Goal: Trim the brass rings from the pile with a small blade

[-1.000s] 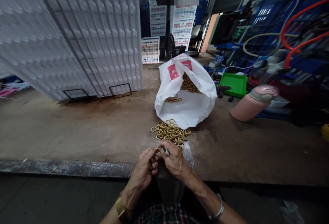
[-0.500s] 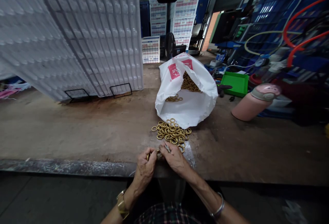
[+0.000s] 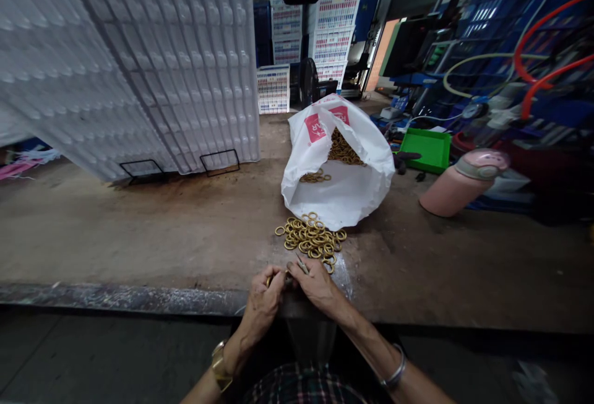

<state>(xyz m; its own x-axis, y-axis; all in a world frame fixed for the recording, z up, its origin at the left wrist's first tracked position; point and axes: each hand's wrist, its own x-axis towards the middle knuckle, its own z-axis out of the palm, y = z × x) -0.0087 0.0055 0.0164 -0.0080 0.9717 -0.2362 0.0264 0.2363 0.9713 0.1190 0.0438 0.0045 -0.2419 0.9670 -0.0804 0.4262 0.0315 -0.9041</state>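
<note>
Close to the table's front edge, my left hand (image 3: 265,294) is closed on a brass ring (image 3: 268,281), which shows between its fingers. My right hand (image 3: 316,283) meets it from the other side, its fingers closed on a thin pointed metal tool (image 3: 301,264); the exact kind cannot be made out. Between the fingertips of both hands a bit of brass shows, mostly hidden. Just beyond my hands lies a loose pile of brass rings (image 3: 312,235). Behind it a white plastic bag (image 3: 343,197) lies with its mouth towards me, more rings inside.
Ribbed plastic trays (image 3: 185,70) stand upright on the wooden table (image 3: 139,231) at left, against black wire holders (image 3: 219,162). At right are a pink bottle (image 3: 457,187) and a green tray (image 3: 426,149). White crates (image 3: 331,26) are stacked at the back.
The view has shifted very slightly. Both hands stay together at the same spot, and the pointed tool in my right hand has tilted slightly.
</note>
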